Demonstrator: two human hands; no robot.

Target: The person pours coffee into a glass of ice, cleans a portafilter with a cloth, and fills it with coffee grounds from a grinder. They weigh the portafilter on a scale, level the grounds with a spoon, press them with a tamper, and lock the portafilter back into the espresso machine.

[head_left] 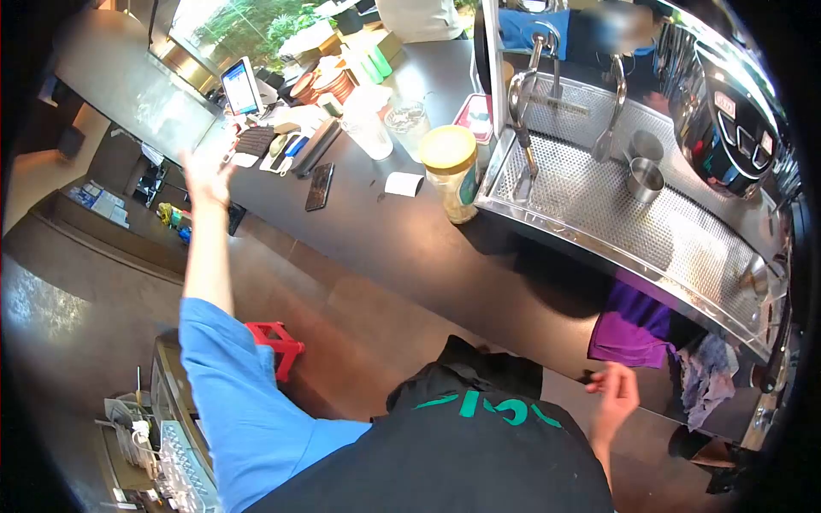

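My left hand (pixel 206 181) is stretched far forward at the left, its fingers spread and somewhat blurred, with nothing visible in them. It is near the left end of the dark counter (pixel 368 235), in front of a person in a light grey top (pixel 150 94). Low at the right, my right hand (pixel 616 392) hangs by the counter's front edge with its fingers curled in. A small dark bit shows at those fingertips; I cannot tell what it is. Just above this hand lies a purple cloth (pixel 629 329), with a grey mottled cloth (pixel 708 376) beside it.
On the counter are a phone (pixel 319 186), a white paper slip (pixel 404 184), a yellow-lidded jar (pixel 451 175) and clear cups (pixel 368 132). A metal drip tray (pixel 590 197) holds small steel pitchers (pixel 645 181). A red stool (pixel 278 346) stands on the floor.
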